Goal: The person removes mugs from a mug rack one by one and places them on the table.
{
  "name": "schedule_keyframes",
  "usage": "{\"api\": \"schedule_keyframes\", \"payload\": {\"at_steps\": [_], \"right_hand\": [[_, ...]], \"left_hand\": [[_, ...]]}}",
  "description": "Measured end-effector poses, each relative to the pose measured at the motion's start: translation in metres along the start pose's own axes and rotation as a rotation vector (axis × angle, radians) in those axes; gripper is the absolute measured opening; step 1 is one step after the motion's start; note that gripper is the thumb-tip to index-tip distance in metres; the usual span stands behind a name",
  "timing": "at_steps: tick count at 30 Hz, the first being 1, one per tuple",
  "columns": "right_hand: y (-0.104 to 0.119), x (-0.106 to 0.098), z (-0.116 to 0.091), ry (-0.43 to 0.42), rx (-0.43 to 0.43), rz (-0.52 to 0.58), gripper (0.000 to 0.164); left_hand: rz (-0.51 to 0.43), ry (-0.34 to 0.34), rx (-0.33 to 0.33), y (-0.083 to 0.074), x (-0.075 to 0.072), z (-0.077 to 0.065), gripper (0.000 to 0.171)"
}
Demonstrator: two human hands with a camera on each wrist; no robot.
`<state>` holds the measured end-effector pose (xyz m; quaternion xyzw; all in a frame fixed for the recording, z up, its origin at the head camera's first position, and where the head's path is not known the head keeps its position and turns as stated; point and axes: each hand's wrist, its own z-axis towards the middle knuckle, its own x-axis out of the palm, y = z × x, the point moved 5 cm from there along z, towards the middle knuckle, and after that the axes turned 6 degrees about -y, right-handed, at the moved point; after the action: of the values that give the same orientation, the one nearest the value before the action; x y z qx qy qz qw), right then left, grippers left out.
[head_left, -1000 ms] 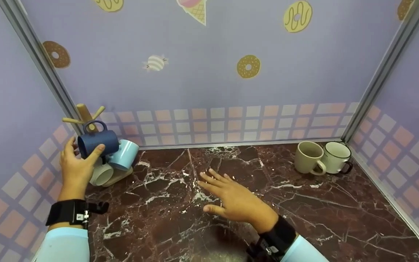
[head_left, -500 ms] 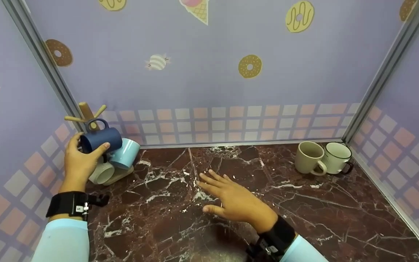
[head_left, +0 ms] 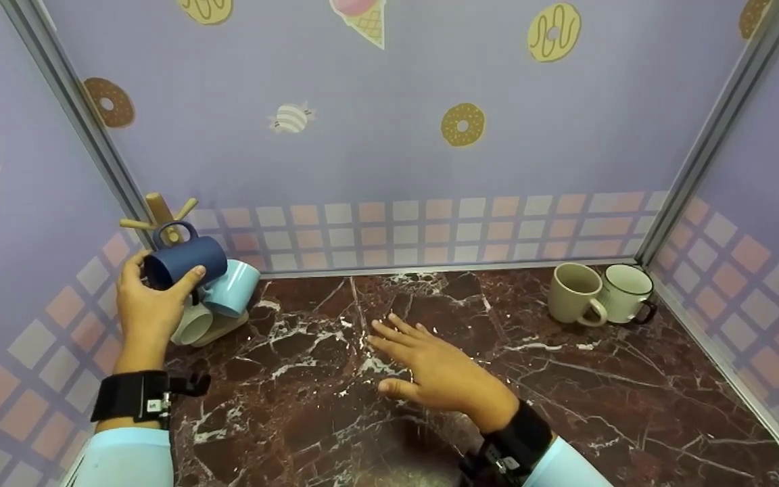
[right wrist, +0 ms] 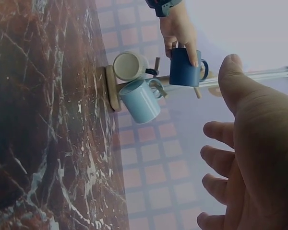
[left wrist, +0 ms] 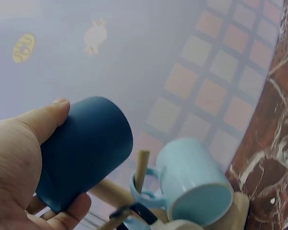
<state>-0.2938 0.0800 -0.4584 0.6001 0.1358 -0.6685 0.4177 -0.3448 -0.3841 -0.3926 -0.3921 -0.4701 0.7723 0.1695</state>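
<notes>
My left hand [head_left: 149, 308] grips a dark blue mug [head_left: 195, 260] around its body, thumb on the near side. The mug lies sideways with its handle upward, in front of a wooden mug tree [head_left: 157, 208]. In the head view a peg tip shows through the handle's loop; whether the peg passes through it I cannot tell. Below hang a light blue mug [head_left: 235, 289] and a white mug [head_left: 195, 325] with a dark handle, both tilted. My right hand [head_left: 443, 368], fingers spread and holding nothing, is over the marble-patterned counter [head_left: 335, 419].
A beige mug [head_left: 573, 297] and a white mug with a black handle [head_left: 625, 294] stand upright at the back right. Two upper pegs of the tree bear nothing. A purple wall [head_left: 376, 149] closes the back, with side walls left and right.
My left hand and the dark blue mug have shifted only slightly in front of the mug tree, the mug tilting a little. The right hand has stayed in place.
</notes>
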Motion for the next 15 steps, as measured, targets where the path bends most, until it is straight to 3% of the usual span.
{"api": "schedule_keyframes", "payload": {"at_steps": [8, 15], "right_hand": [[-0.006, -0.011, -0.001, -0.033, 0.029, 0.0, 0.087], [-0.014, -0.028, -0.003, -0.109, 0.077, 0.055, 0.084]], "left_hand": [[-0.016, -0.054, 0.109, -0.033, 0.009, -0.038, 0.107], [0.04, 0.068, 0.192, -0.079, 0.036, -0.076, 0.106]]}}
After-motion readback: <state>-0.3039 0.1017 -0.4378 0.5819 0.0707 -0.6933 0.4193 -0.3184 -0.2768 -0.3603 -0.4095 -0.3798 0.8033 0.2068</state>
